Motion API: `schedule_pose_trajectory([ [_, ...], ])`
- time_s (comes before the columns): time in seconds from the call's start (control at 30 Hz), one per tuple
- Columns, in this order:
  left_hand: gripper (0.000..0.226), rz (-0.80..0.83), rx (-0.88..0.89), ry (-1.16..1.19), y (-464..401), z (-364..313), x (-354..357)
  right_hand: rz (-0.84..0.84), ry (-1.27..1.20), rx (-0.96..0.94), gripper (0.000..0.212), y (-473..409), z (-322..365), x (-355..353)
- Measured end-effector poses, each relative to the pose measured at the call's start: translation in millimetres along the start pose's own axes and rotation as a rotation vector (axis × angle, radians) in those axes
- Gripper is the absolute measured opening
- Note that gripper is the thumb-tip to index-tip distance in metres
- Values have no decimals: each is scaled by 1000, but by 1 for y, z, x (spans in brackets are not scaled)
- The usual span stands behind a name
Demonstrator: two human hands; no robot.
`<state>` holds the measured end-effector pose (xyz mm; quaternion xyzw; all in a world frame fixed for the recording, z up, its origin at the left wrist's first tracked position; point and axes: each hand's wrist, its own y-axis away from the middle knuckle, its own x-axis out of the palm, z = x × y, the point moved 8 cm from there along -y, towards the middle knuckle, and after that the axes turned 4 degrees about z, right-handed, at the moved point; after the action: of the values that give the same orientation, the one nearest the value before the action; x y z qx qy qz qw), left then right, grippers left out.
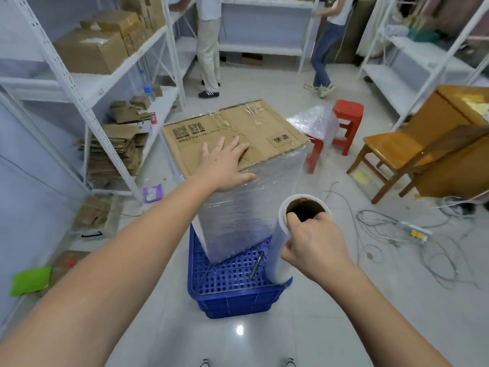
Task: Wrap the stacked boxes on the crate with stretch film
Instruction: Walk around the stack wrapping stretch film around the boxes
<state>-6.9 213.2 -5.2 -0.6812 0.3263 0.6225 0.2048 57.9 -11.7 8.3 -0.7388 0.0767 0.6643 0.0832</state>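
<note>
A stack of cardboard boxes stands on an upturned blue plastic crate in the middle of the floor. Clear stretch film covers the stack's sides. My left hand lies flat with spread fingers on the top box, near its front edge. My right hand grips a roll of stretch film, thumb hooked into its cardboard core. The roll stands upright at the stack's front right corner, and a sheet of film runs from it to the stack. A dark pen-like tool lies on the crate.
White metal shelves with cartons line the left wall and the back. Two people stand at the far shelves. A red stool with loose film, a wooden chair, a wooden desk and tangled cables fill the right side.
</note>
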Motion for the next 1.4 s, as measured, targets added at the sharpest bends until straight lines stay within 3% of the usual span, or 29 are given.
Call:
schedule_pose_trajectory([
  [0.13,95,81,209,71,7,6,-3,29,26,140,63,-8,-6,14],
  [0.27,99,94,490,-39,33,27,-3,20,-4,232,66,-9,-4,13],
  [0.37,100,19,594,-120,48,49,2,36,17,244,68,-8,0,8],
  [0.5,87,-165,555,-154,51,53,8,65,51,264,73,-8,-1,8],
  [0.6,70,-285,486,-132,51,52,5,88,40,244,63,-12,-1,7],
  [0.93,62,-246,387,-156,45,56,6,194,27,130,41,4,0,6],
  [1.13,63,-263,376,-169,45,56,7,258,-36,-82,35,14,32,-8],
  [1.3,61,-255,367,-165,46,56,8,209,-34,-401,21,13,77,-11],
  [1.4,63,-253,362,-156,49,56,7,166,-39,-486,21,7,93,-12],
])
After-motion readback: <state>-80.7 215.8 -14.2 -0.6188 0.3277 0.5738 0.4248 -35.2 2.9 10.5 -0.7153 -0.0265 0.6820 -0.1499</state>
